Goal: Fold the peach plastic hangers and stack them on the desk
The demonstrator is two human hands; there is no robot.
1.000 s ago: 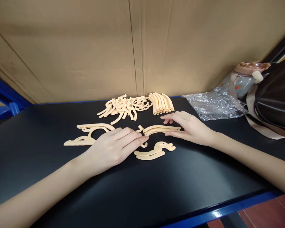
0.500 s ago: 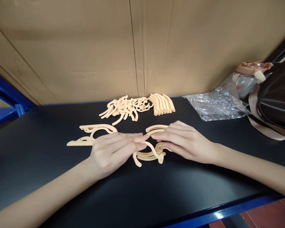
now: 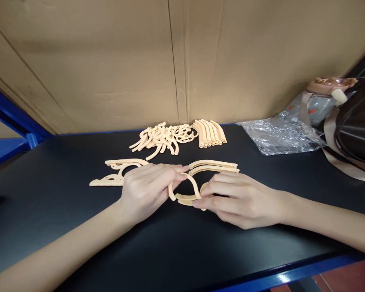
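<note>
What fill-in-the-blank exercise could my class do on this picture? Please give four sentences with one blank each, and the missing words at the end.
1. Between the neat stack and the right hand lie exactly ____ curved strips.
2. One curved beige piece reaches from the left hand to the ____ hand.
3. In the picture, the jumbled pile lies to the ____ of the neat stack.
4. The tabletop is coloured ____.

Missing words: two; right; left; black.

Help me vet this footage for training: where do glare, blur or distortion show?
Head view: bright glints on the plastic and blue edge, soft sheen on the tabletop; head view: forearms seem stretched toward the frame's edges; head view: held piece fairly sharp, no strong blur.
</note>
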